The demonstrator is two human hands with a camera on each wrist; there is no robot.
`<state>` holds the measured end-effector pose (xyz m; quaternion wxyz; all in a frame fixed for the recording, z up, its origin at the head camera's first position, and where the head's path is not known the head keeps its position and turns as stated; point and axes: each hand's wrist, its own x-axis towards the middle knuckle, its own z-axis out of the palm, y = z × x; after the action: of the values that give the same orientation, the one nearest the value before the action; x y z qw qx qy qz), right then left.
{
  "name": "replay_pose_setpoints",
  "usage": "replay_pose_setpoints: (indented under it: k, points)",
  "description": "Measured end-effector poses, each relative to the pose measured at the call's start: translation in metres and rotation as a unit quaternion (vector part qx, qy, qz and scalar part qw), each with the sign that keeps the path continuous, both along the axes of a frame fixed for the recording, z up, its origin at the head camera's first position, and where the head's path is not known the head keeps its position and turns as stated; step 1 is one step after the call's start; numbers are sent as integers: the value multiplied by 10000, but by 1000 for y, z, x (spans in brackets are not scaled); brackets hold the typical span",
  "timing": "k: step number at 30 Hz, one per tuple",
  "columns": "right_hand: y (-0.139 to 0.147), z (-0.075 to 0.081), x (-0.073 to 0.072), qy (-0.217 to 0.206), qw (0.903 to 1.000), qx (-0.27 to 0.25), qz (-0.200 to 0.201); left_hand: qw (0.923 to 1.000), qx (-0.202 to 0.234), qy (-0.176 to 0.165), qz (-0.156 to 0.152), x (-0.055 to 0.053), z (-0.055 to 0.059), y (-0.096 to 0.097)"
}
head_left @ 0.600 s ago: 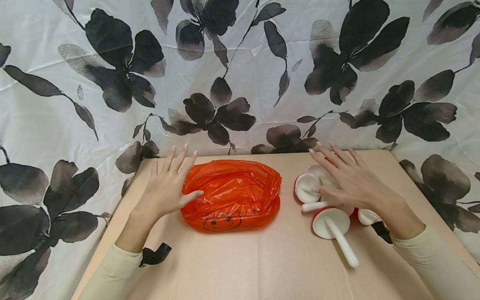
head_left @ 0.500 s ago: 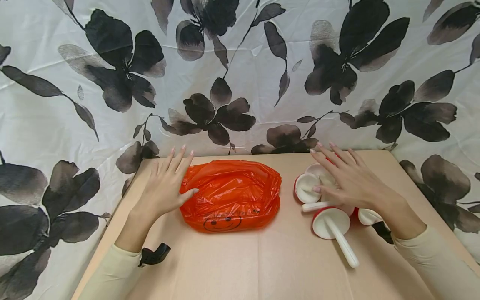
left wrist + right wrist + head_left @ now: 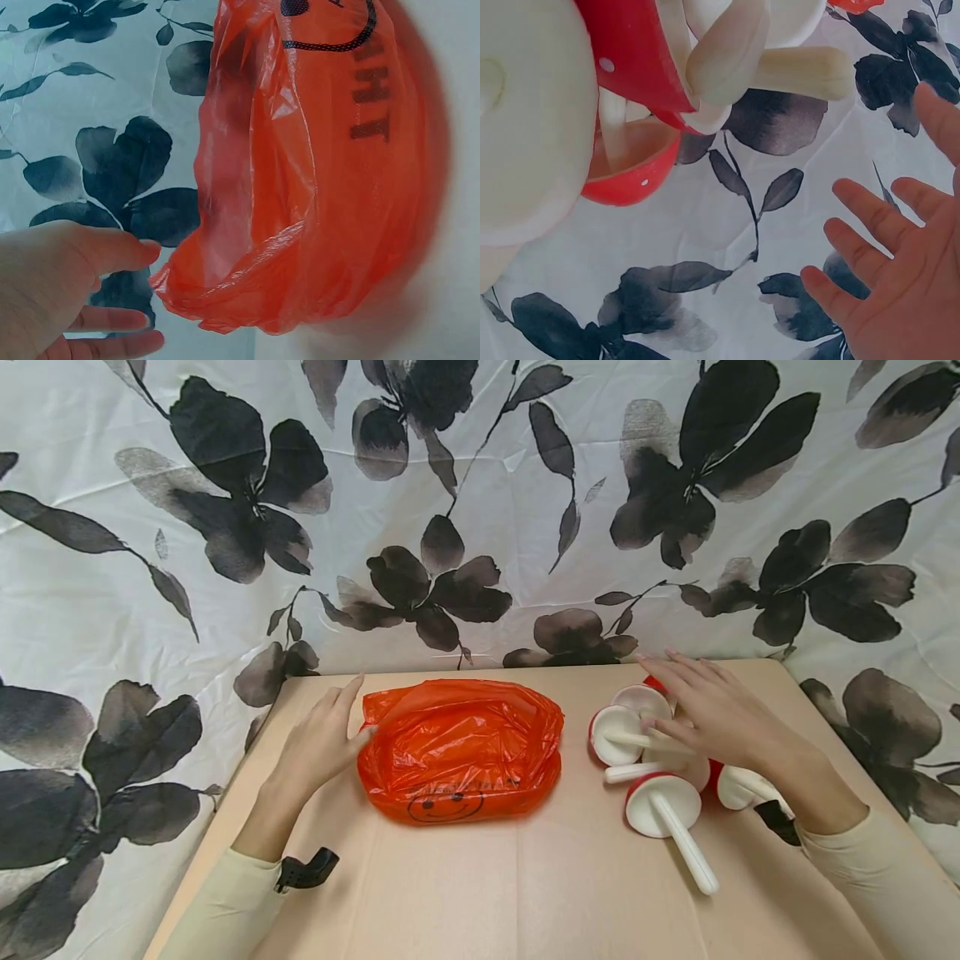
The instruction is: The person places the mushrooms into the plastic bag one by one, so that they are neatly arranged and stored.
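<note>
Head view: a thin orange-red plastic bag (image 3: pixel 461 756) is being supported by the pale wooden table (image 3: pixel 442 893), left of a loose heap of toy mushrooms (image 3: pixel 663 787) with red and white caps. The left hand (image 3: pixel 317 745) is being held at the bag's left end, the thumb being parted from the fingers and nothing being gripped; whether the bag is being touched cannot be told. The right hand (image 3: pixel 716 714) is being held over the heap, its fingers being spread straight and apart in the right wrist view, with no mushroom being grasped. Trouble is being risked mainly at the bag's crumpled end, where the film could be torn or pinched in a double layer if a fold were pulled hard by the thumb. The bag could also be dragged sideways, since no second hand is being placed on it. On the other side, the heap could be set rolling if a stem were knocked, the front mushroom (image 3: pixel 679 840) being propped at a slant and another cap being almost brushed by the black wrist piece (image 3: pixel 777 822)
</note>
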<state>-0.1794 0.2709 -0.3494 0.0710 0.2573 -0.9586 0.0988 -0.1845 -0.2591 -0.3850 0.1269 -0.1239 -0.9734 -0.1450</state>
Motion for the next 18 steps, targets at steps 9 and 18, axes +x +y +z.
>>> replay_pose_setpoints:
  k: [9, 18]
  points:
    - [7, 4, 7, 188, 9997, 43, 123, 9988, 206, -439, 15, -1, -5, -9]
    - [10, 7, 19, -36, 9998, 153, 117, 9971, 373, -642, -182, 1, -9, -14]
